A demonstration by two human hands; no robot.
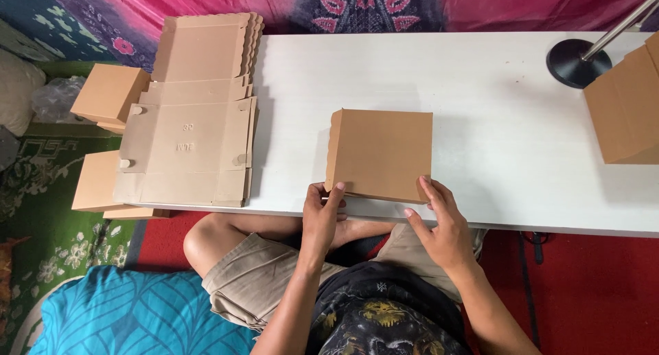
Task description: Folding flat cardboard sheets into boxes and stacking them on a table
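Hidden or cut off: the near side wall of the folded cardboard box [381, 152] is seen only edge-on, and whether its lid is fully tucked cannot be told. A second brown box [628, 108] is cut by the right edge of the frame. The lamp base [575, 62] is shown, but its pole is cut off at the top right corner.
Folded cardboard box: placed near the front edge of the white tabletop [480, 87], about midway along it.
Left hand [322, 218]: raised from the lap, palm turned inward, thumb and fingertips pressed against the box's near left corner; nothing is pinched.
Right hand [439, 224]: fingers spread loosely, fingertips laid on the near right corner of the box, thumb held clear.
Flat box blanks [192, 115]: stacked at the left end of the tabletop, overhanging its left edge.
Finished boxes [110, 94]: set on the floor beyond the left edge, partly hidden under the blanks.
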